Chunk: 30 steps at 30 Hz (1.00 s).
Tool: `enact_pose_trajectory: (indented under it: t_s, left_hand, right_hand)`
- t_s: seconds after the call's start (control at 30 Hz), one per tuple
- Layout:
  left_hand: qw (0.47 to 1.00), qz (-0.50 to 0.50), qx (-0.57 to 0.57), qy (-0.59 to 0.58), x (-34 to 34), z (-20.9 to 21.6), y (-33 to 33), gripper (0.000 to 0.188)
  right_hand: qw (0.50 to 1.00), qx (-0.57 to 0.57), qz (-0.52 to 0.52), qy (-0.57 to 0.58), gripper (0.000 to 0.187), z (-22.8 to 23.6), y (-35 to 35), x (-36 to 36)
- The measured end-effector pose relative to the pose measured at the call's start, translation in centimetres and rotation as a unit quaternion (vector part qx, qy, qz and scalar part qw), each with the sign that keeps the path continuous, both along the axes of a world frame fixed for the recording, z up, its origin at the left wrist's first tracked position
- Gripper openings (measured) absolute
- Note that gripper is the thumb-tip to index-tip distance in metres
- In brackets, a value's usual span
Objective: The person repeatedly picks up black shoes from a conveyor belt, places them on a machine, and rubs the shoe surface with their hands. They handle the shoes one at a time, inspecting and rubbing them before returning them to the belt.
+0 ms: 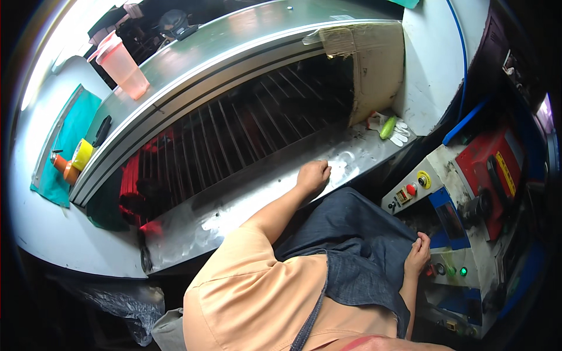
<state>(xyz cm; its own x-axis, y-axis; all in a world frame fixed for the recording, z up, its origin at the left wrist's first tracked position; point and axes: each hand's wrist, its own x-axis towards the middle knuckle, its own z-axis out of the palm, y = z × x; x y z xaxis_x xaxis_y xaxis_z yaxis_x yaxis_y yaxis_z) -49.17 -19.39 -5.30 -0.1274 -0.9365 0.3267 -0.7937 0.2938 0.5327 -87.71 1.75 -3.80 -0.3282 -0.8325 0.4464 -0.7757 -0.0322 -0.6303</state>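
My left hand [314,176] is curled into a loose fist. It rests on the shiny metal ledge [257,205] before the machine's opening, and I see nothing in it. My right hand [418,253] is lower right, beside the dark blue apron [363,234] and close to the control panel [453,260]. Its fingers look slightly bent and apart, with nothing visible between them; part of the palm is hidden. A lit green button [463,271] sits just right of that hand. Dark slats [234,128] with a red glow on the left fill the opening.
White gloves [400,132] and a green, cucumber-like object [387,127] lie at the ledge's right end, near a cardboard sheet [380,70]. A pink translucent jug [124,67] and yellow tape roll [82,153] stand on top. A red emergency button [411,189] is at right.
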Motion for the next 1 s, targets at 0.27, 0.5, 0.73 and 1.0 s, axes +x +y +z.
enact_pose_trajectory:
  t_s: [0.27,0.5,0.73,1.0]
  left_hand:
    - [1.0,0.006,0.003,-0.004,-0.3,0.3,0.0,0.024]
    - [0.998,0.057,-0.006,-0.029,-0.3,1.1,0.7,0.02]
    - [0.997,0.02,0.017,-0.074,-0.4,0.0,-0.4,0.03]
    - [0.997,0.061,0.018,-0.032,-0.9,1.0,1.2,0.021]
  right_hand:
    - [0.98,0.035,0.005,-0.198,0.029,0.2,0.6,-1.3]
    - [0.877,-0.104,0.167,-0.438,0.052,9.9,-0.5,0.6]
    - [0.81,-0.187,0.289,-0.475,0.073,17.5,1.8,0.4]
    - [0.81,-0.196,0.296,-0.466,0.072,18.3,1.0,1.0]
